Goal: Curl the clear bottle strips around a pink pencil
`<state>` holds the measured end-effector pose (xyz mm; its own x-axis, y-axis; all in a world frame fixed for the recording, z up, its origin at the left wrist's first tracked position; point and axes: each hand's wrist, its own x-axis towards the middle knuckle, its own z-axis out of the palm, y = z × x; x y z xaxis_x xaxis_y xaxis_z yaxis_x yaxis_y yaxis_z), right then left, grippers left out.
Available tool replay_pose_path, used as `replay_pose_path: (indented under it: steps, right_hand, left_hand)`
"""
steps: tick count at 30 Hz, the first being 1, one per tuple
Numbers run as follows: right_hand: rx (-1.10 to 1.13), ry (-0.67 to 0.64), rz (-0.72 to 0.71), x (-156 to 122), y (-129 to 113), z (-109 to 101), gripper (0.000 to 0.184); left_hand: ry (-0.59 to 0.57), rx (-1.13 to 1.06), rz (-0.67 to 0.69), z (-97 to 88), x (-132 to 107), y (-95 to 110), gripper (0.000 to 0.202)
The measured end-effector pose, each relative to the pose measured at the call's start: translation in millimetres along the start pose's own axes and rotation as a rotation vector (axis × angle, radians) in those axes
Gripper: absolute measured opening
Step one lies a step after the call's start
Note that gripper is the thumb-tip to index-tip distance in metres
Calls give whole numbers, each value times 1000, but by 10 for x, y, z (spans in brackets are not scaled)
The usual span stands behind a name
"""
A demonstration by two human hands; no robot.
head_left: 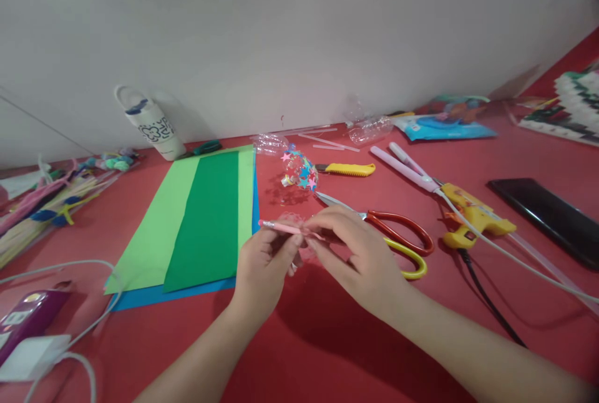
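My left hand (264,269) pinches a thin pink stick (281,227) that points left over the red table. My right hand (358,253) meets it from the right, fingers closed on the stick's other end and on a small clear plastic piece (306,253) that is mostly hidden between the hands. Just beyond the hands lies a clear bottle piece (299,170) covered in coloured star stickers. Red and yellow handled scissors (397,237) lie right behind my right hand.
Green and blue paper sheets (196,222) lie left of the hands. A yellow box cutter (349,169), a yellow glue gun (472,219) with cable, a black phone (547,216), a white tube (152,122), pipe cleaners (42,203) and a charger (28,353) surround them.
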<state>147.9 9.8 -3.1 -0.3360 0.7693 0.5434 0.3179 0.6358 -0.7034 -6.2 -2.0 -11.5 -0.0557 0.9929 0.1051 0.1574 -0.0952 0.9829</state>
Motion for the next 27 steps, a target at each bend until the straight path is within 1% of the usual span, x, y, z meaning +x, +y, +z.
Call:
replay_pose_path:
  steps: [3,6,9,17,20,22,24,27]
  right_hand:
    - [-11,-6,13,-9,-4,7,13]
    - [8,-4,87,-5,-32,6,9]
    - [44,-1,146,8,-61,-2,10]
    - [168,-75,233,48,-72,-52,10]
    - [171,-61,230,56,-54,-50,13]
    - [159,-58,228,65,-48,-48,15]
    - [170,-68,246,79,-50,-51,13]
    - [250,-98,298,105,-48,-70,9]
  left_hand:
    - [-13,-8,-14,-4,-11,2,12]
    - [-19,-6,-37,6,-26,12,11]
    - [-13,-7,-53,20,-37,17,10]
    - [-23,-80,-18,14,-39,34,11]
    - [-20,-85,-58,12,-14,61,12]
    - [-43,-99,-88,14,3,78,13]
    - [-75,-117,-110,15,15,90,13]
    - [-102,-135,-134,8,23,95,11]
